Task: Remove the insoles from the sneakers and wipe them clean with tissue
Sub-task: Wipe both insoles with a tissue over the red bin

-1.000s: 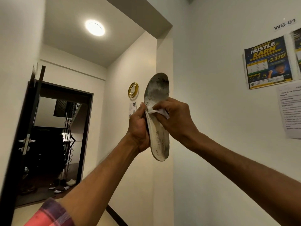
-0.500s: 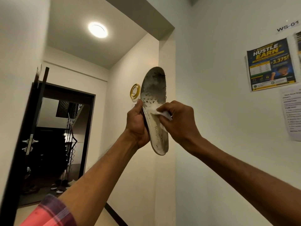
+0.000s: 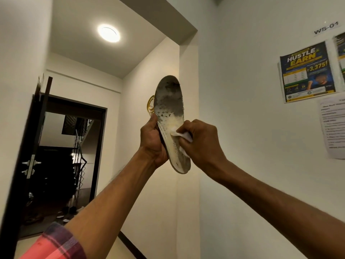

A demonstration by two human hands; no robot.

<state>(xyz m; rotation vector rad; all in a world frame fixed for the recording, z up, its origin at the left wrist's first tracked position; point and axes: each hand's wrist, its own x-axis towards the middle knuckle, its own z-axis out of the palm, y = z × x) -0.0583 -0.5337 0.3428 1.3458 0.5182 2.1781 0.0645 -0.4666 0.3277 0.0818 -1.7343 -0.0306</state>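
The insole [image 3: 170, 116] was up in the air in front of the person, standing nearly upright with its toe end on top and its heel at the bottom. The left hand [image 3: 152, 143] gripped the insole's left edge just below the middle, fingers curled round the back and thumb against the edge. The right hand [image 3: 201, 141] pinched a wad of white tissue [image 3: 180, 134] and pressed it to the insole's face near the middle, on its right side. Dark grime covered the toe half above the tissue, and the heel looked grey too, so the wiping step seemed under way and far from finished. The next move would likely call for firm strokes up into that dark patch, the left hand bracing the bendy insole from behind. No sneakers were in view. A poster [image 3: 307, 71] hung on the wall well to the insole's right.
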